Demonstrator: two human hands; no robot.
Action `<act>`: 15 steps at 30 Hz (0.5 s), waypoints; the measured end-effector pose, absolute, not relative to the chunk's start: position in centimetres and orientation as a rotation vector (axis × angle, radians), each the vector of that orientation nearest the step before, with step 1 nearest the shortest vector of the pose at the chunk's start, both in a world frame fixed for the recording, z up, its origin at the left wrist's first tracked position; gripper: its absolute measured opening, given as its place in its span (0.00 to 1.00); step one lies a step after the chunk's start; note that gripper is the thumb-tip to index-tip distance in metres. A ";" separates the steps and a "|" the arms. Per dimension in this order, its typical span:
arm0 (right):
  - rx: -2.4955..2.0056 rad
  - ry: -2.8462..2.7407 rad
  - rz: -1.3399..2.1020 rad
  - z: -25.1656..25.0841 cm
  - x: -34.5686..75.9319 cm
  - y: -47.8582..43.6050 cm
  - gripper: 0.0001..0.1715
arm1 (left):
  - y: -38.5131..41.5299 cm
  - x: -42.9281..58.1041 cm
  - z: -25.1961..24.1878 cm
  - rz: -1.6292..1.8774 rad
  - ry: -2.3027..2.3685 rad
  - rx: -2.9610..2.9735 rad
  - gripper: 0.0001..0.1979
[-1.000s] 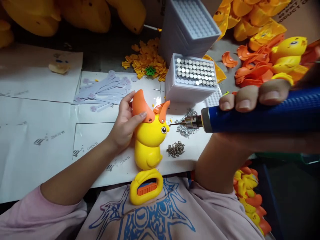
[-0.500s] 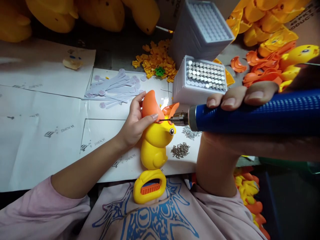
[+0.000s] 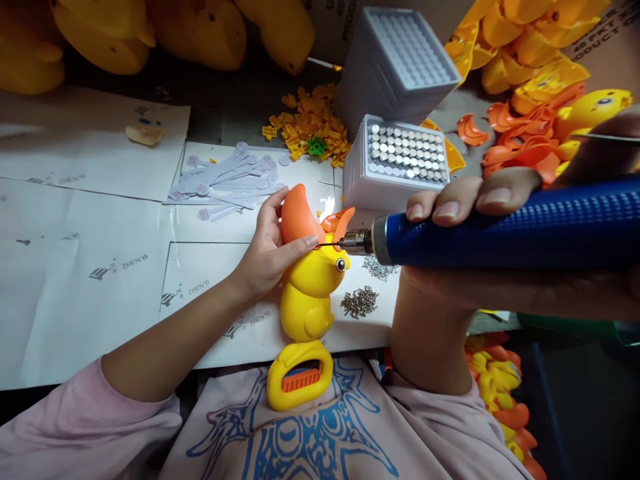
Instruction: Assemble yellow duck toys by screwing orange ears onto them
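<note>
A yellow duck toy (image 3: 306, 293) with an open orange beak (image 3: 296, 217) stands on white paper at the table's near edge, a yellow handle with an orange trigger (image 3: 299, 375) below it. My left hand (image 3: 265, 250) grips the duck's head and upper beak from the left. My right hand (image 3: 480, 220) is wrapped round a blue electric screwdriver (image 3: 505, 223). Its thin bit points left and touches the beak's hinge near the duck's eye.
Loose screws (image 3: 359, 301) lie right of the duck. A white tray of metal cylinders (image 3: 400, 157) stands behind, with stacked trays (image 3: 395, 57) farther back. Small yellow parts (image 3: 313, 123), white strips (image 3: 225, 183), orange beaks (image 3: 515, 143) and yellow duck shells (image 3: 200, 27) surround the work area.
The screwdriver moved left from the screw pile until its bit reached the beak hinge. My left hand kept its grip on the duck's head.
</note>
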State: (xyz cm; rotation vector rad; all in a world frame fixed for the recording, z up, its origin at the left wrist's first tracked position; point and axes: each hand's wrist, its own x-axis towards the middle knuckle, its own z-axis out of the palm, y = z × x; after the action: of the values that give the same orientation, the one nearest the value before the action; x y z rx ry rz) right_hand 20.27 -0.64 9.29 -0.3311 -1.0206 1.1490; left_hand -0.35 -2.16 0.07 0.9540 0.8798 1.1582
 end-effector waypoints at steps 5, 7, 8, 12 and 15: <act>-0.559 -1.032 1.045 11.8 18.4 -1.8 0.19 | -2.1 -0.4 0.1 1.152 0.873 0.941 0.41; -0.628 -1.010 1.067 12.4 18.2 -2.0 0.13 | -2.0 -0.5 0.1 1.150 0.867 0.985 0.40; -0.611 -0.996 1.045 12.5 18.1 -2.0 0.12 | -2.0 -0.5 0.1 1.151 0.864 1.007 0.40; -0.494 -0.992 0.983 11.7 18.0 -1.8 0.17 | -2.0 -0.5 0.3 1.151 0.863 0.996 0.39; -0.426 -1.042 1.041 11.0 18.6 -1.5 0.18 | -2.1 -0.5 0.6 1.149 0.852 0.970 0.39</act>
State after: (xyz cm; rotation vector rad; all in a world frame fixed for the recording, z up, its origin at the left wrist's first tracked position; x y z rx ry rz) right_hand 18.61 -1.48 11.04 -0.4257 -1.0420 1.0412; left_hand -0.47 -2.15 0.59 0.9701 0.8525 1.1487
